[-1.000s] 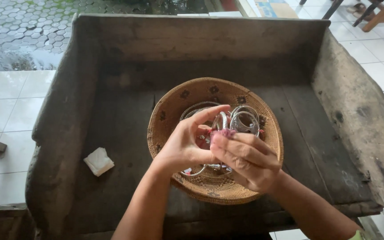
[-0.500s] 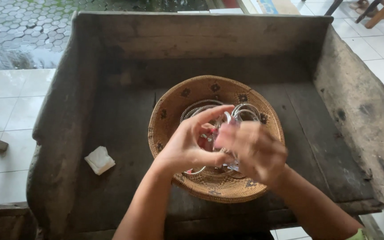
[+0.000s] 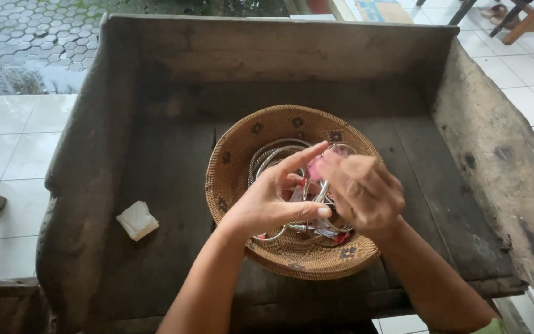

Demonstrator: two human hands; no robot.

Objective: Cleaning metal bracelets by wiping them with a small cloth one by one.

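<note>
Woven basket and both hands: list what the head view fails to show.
- Small item pinched between the left hand and right hand: covered by fingers, kind unclear.
- Right hand: motion-blurred, grip unreadable.
- Silvery rings in the woven basket: partly hidden by both hands, count unknown.
- Basket floor: hidden beneath hands and rings.
- White folded piece: too small to identify.
</note>
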